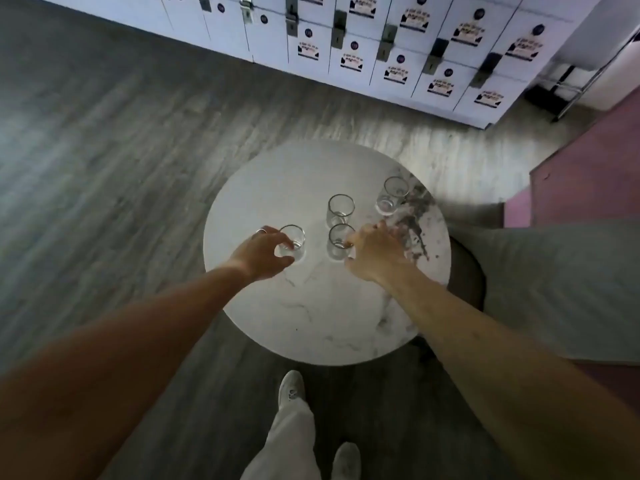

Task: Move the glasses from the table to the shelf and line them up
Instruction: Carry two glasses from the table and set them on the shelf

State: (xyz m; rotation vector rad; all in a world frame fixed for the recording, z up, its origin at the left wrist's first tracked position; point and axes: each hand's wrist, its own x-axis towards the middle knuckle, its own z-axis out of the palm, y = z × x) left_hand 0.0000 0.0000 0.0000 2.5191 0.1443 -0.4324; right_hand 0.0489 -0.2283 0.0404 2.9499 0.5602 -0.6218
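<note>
Marble table (311,317) under me, four clear glasses upright on it. My left hand (265,252) curls round the left glass (292,242), at its 2 o'clock, thumb and fingers about its base. My right hand (372,252) pinches the near middle glass (339,240), at its 9 o'clock. Far middle glass (341,209) and right glass (393,195) wait beyond, nearer my right. No shelf in view; both lifts look straight up.

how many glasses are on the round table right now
4: one at the left hand, one at the right hand, one behind that, one far right.
</note>
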